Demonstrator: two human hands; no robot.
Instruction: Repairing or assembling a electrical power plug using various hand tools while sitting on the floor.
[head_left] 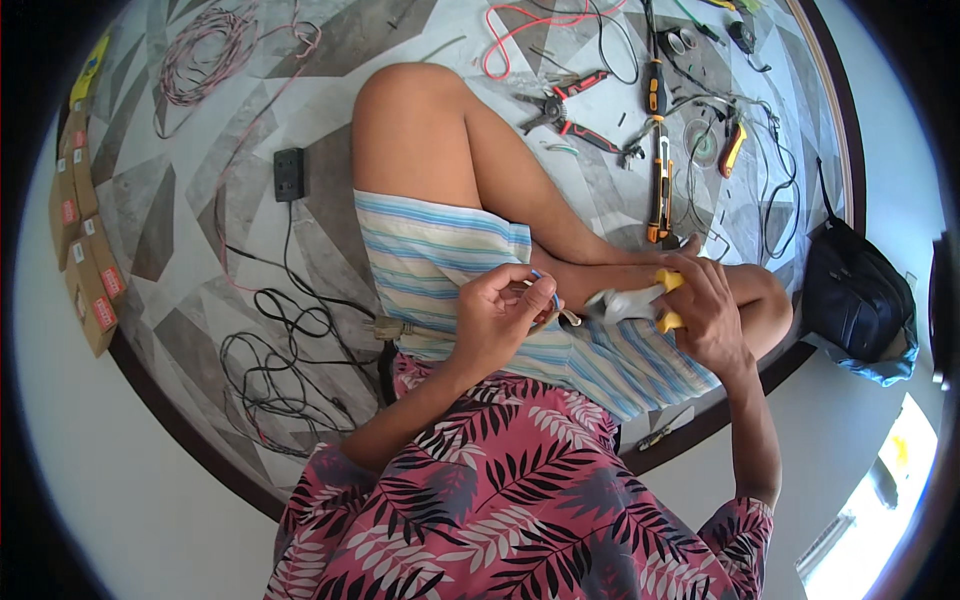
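Over my lap, my left hand (505,315) pinches a short electrical wire (569,317) between thumb and fingers. A blue strand shows at the fingertips, and pale ends poke out toward the right. My right hand (708,305) is closed around the yellow handles of pliers (620,304). Their grey metal head is smeared by motion and points left at the wire, a small gap apart from it. The exact kind of jaw cannot be made out. Both hands are above my striped shorts and crossed legs.
Beyond my legs lie red-and-black wire strippers (565,112), an orange-and-black screwdriver (655,88), a yellow-and-red utility knife (734,150) and loose wires. A black socket block (289,175) and tangled black cable (285,385) lie left. Cardboard boxes (95,270) line the left wall; a black bag (858,290) is right.
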